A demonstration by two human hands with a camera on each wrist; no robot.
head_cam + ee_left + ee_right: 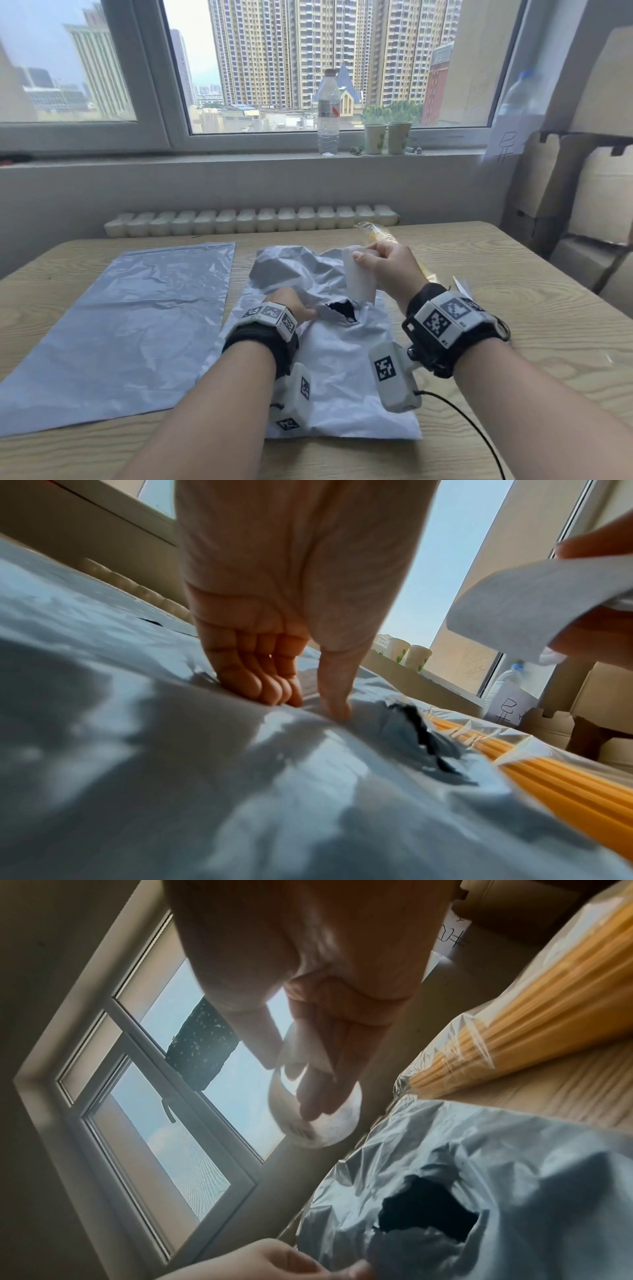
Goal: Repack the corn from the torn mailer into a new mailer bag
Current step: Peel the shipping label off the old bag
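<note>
The left hand (291, 306) presses curled fingertips into the torn mailer (329, 359) beside its hole (342, 310), likely pinning it, while the right hand (387, 265) pinches a white strip (358, 279), apparently peeled from it. The packed corn (565, 785) lies just right of the mailer, mostly hidden behind the right hand overhead but plain in both wrist views; only the head view shows the new mailer (120, 329) flat at left.

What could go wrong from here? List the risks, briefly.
1. The left hand presses the torn mailer right beside its hole; pulling there could widen the tear.
2. The white strip pinched by the right hand hangs over the mailer and, if adhesive, might stick to it.
3. The yellow packet lies behind the right hand and could get knocked.
</note>
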